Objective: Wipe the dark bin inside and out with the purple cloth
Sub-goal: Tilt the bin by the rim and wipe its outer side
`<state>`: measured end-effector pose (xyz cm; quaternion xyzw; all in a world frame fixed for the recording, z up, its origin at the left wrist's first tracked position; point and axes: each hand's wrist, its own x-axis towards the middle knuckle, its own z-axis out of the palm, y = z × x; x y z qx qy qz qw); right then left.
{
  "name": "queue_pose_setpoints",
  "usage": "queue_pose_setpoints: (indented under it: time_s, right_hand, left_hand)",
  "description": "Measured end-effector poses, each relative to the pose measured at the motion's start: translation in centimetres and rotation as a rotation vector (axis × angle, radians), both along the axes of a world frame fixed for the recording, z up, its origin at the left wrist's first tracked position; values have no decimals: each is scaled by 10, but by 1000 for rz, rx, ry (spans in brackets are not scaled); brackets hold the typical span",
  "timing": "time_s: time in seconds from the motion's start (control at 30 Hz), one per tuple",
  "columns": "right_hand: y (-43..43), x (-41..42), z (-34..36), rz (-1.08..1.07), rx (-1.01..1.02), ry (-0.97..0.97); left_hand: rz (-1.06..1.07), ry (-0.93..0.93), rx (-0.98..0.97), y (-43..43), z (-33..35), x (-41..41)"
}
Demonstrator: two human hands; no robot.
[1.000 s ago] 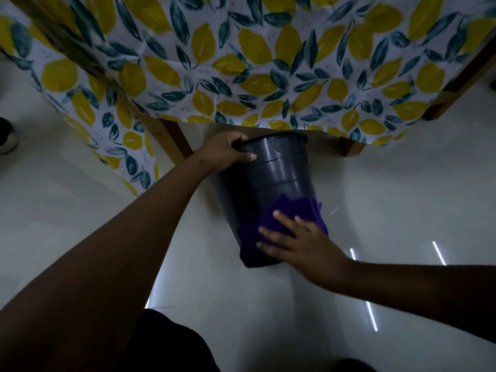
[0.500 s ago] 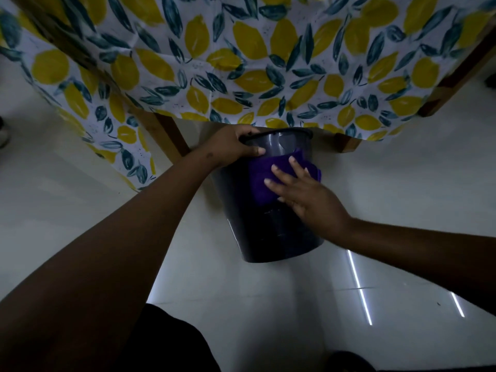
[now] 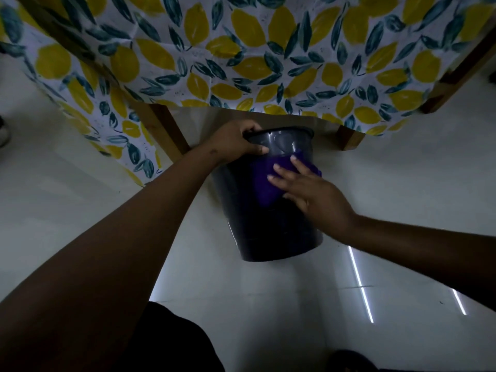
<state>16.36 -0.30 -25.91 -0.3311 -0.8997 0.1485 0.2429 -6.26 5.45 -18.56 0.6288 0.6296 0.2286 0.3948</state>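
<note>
The dark bin is held off the pale floor, tilted with its rim away from me and its base toward me. My left hand grips the rim at the upper left, fingers curled over the edge. The purple cloth lies flat on the bin's outer wall just below the rim. My right hand presses it there with fingers spread. The inside of the bin is hidden.
A table draped in a lemon-and-leaf print cloth hangs just beyond the bin, with wooden legs left and another leg right of it. The glossy pale floor stretches around. My dark-clothed knee is at the bottom.
My right hand slid the purple cloth up the bin's outer wall from near the base to just under the rim. The left hand kept its grip on the rim.
</note>
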Motion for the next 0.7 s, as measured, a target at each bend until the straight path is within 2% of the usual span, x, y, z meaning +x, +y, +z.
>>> queue_pose_setpoints:
  time_s: [0.03,0.1,0.2,0.3,0.43,0.6,0.7]
  right_hand:
    - [2,-2,2,-51,3,24]
    - [-4,-3,-1,-57,74,-52]
    - [-32,1,-19,142,164,-200]
    - [-54,-2,-32,299,220,-332]
    - [-41,-2,-20,287,193,-237]
    - [-8,-15,1,-34,46,-73]
    - [-19,-11,-12,61,112,-148]
  left_hand:
    - [2,16,10,-1,1,2]
    - [23,49,39,-2,1,5]
    - [62,75,68,-3,2,2]
    - [76,13,37,-3,1,-2]
    - [63,-55,11,-3,-1,-3]
    - [63,-37,1,-1,1,0]
    - [70,7,17,1,0,0]
